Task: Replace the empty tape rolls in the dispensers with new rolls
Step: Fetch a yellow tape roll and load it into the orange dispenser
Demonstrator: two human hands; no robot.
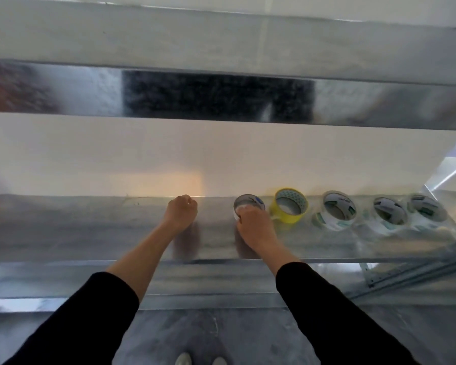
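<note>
Just beside a yellow roll (287, 220), right hand (256, 225) grips a white roll (249, 202); left hand (182, 210) fisted.

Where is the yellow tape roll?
Head view: the yellow tape roll sits on the metal shelf, just right of the white roll the right hand grips.

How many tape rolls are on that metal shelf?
5, in a row on the shelf: grey roll in the right hand, then rightwards yellow roll, first clear roll, second clear roll, third clear roll.
</note>
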